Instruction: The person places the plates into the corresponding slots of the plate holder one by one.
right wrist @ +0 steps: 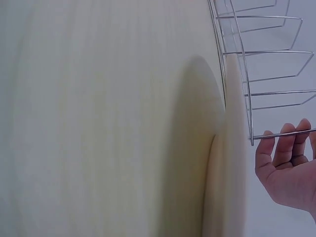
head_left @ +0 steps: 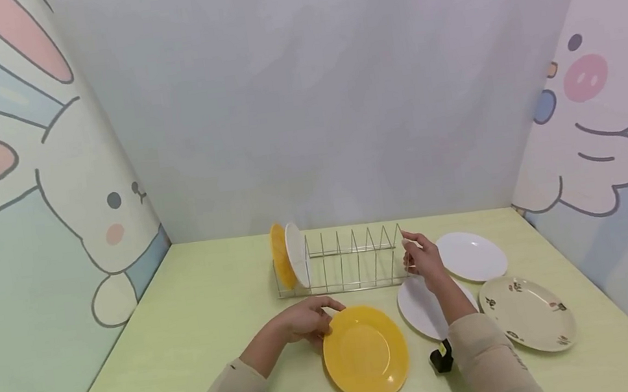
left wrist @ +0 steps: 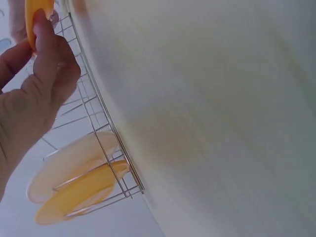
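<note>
Between thumb and fingers, my left hand [head_left: 304, 320] pinches the left edge of a yellow plate [head_left: 368, 356]. That plate is tilted in front of the wire dish rack [head_left: 355, 289]; the left wrist view shows only a piece of its rim [left wrist: 37, 19]. My right hand [head_left: 424, 259] holds the rack's right end, and in the right wrist view its fingers [right wrist: 284, 148] curl over the end wire. A yellow plate [head_left: 280, 259] and a white plate [head_left: 299, 256] stand upright side by side in the rack's leftmost slots.
A white plate [head_left: 416, 307] lies on the table, partly under my right forearm. Farther right are another white plate [head_left: 471, 257] and a cream plate with a printed pattern [head_left: 528, 313]. A grey wall [head_left: 305, 125] and cartoon-printed side panels [head_left: 597, 154] surround the table.
</note>
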Motion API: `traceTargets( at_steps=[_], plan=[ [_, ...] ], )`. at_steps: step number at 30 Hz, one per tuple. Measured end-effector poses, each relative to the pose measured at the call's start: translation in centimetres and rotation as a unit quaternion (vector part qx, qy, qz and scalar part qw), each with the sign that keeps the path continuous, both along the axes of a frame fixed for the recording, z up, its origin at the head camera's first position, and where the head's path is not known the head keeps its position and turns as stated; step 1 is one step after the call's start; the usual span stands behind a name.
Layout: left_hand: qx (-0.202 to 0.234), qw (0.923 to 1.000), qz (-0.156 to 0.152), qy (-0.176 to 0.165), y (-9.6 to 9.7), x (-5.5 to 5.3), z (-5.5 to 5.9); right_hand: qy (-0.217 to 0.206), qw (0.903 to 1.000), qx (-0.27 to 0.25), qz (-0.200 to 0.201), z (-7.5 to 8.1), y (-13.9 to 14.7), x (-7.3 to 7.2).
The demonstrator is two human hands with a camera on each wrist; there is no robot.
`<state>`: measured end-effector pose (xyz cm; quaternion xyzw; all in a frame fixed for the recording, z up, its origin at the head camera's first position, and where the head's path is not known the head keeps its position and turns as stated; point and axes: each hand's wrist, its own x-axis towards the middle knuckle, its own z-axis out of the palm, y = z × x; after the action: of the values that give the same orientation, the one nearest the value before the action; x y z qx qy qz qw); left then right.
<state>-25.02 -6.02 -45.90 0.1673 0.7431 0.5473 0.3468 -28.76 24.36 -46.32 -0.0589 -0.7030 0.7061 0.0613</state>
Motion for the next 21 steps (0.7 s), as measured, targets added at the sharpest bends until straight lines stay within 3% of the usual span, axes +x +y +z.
traceTargets(
  at_steps=[4, 11, 21],
  plan=[
    [0.042, 0.999, 0.007, -0.015, -0.8, -0.1, 0.1, -0.005, 1.0, 0.004, 0.002, -0.2, 0.0, 0.1],
    [0.088, 0.995, 0.045, 0.014, -2.1, -0.4, 1.0, -0.007, 0.9999, 0.009, 0.002, -0.4, -0.1, 0.1],
    [0.157, 0.9779, 0.126, 0.058, -3.0, -1.0, 2.3, 0.0, 1.0, 0.007, 0.0, -0.1, 0.0, -0.1]
  ],
)
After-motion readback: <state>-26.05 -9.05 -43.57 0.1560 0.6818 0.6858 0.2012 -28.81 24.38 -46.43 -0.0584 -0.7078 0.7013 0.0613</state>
